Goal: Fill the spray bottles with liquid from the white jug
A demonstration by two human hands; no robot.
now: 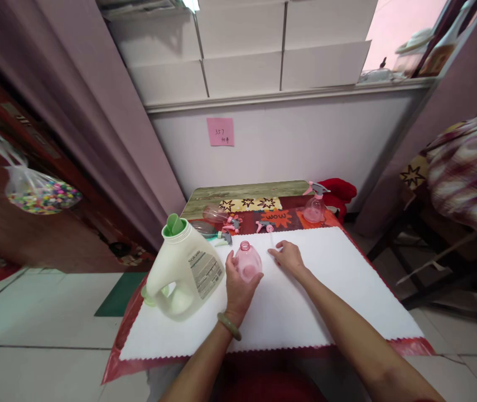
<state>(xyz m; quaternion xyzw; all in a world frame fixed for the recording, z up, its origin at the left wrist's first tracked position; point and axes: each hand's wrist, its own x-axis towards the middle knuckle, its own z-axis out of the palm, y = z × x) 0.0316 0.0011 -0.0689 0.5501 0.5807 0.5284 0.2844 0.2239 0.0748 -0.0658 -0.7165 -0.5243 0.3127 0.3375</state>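
In the head view, the left hand (238, 296) wraps around a pink bottle (248, 263), thumb on one side and fingers on the other, opened only as wide as its body. The bottle's neck is open, and it sits over the middle of the white mat (326, 290), toward the far edge of the table (205, 200). The right hand (292, 258) has its thumb and forefinger partly bent, close to the tube (271, 240) of a loose spray head (264, 226); whether they pinch it cannot be told.

Bottle and spray head are apart at this stage; lifting the head would call for a firm pinch while the bottle is steadied. A white jug (183, 262) stands by the left edge, and an upright spray bottle (314, 209) near the far right corner.
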